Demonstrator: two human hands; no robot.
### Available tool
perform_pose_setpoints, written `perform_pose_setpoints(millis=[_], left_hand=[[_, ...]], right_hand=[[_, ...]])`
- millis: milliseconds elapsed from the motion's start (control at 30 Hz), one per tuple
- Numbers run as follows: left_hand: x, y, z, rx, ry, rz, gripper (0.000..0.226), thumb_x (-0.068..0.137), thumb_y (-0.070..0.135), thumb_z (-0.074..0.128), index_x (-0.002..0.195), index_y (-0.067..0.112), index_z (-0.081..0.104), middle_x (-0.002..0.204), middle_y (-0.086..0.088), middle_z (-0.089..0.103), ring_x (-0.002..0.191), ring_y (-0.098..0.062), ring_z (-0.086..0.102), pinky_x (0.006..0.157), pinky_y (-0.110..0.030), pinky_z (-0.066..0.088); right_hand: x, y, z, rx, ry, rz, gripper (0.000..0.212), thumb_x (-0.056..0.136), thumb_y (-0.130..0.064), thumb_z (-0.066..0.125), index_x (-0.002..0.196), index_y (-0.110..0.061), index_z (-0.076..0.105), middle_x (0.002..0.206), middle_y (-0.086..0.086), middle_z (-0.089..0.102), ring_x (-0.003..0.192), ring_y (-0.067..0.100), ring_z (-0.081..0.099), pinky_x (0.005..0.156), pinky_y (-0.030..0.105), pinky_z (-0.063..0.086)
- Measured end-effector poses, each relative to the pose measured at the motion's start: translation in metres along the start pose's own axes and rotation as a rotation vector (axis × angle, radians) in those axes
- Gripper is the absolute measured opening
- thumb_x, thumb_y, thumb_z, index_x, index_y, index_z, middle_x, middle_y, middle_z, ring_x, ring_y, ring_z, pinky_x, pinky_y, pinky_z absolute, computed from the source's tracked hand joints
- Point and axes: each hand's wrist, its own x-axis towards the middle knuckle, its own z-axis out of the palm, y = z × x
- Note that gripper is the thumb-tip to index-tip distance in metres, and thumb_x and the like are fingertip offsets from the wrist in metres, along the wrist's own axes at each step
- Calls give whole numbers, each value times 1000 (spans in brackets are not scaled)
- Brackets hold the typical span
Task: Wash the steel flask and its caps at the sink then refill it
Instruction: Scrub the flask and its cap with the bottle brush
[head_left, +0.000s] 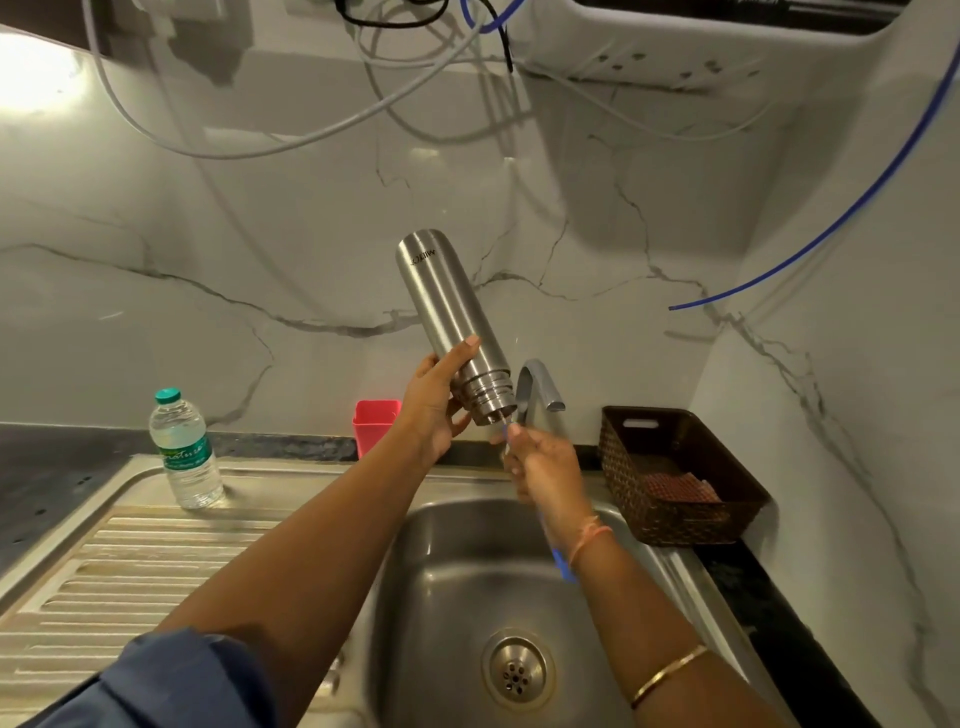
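The steel flask is upside down above the sink basin, base tilted up and left, its uncapped threaded mouth pointing down. My left hand grips it near the neck. Just below the mouth, my right hand grips a bottle brush handle with a blue end; the stem runs up into the mouth and the brush head is hidden inside. No caps are visible.
The grey tap stands right behind the flask's mouth. A plastic water bottle stands on the ridged drainboard at left. A red cup sits behind the sink, a brown woven basket at right. Loose tubes hang above.
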Motion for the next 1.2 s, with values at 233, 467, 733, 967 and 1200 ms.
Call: perform_pose_setpoints(millis=[233, 467, 733, 967, 1200], left_hand=[[2, 6, 4, 32, 25, 74, 39, 76, 38, 75, 107, 23, 56, 100, -2, 61, 97, -21, 59, 92, -42, 51], [-4, 1, 4, 10, 26, 28, 34, 78, 38, 73, 102, 23, 56, 102, -3, 61, 98, -20, 58, 94, -42, 48], [1, 10, 2, 35, 6, 80, 44, 78, 37, 73, 115, 20, 56, 102, -2, 62, 98, -21, 59, 95, -43, 48], [3, 14, 7, -35, 38, 76, 34, 76, 36, 75, 103, 23, 59, 102, -2, 62, 98, -19, 58, 91, -39, 48], [7, 15, -2, -2, 38, 81, 42, 75, 35, 76, 109, 21, 57, 99, 0, 62, 95, -19, 58, 89, -40, 48]], right_hand=[[-9, 8, 10, -622, 245, -315, 27, 92, -40, 52, 101, -15, 59, 78, -1, 61, 68, 12, 58, 60, 24, 45], [-2, 12, 3, -449, 232, -344, 19, 94, -23, 54, 102, -11, 67, 81, 5, 66, 70, 17, 61, 63, 24, 44], [-6, -3, 6, -195, 20, -64, 25, 96, -29, 49, 105, -10, 62, 70, 3, 58, 56, 11, 52, 52, 22, 43], [-7, 7, 9, -832, 369, -500, 22, 95, -20, 51, 112, -11, 63, 83, 4, 66, 66, 15, 60, 56, 22, 44], [-11, 5, -1, 146, -126, 101, 28, 95, -30, 49, 101, -8, 65, 58, 0, 46, 46, 8, 38, 41, 18, 33]])
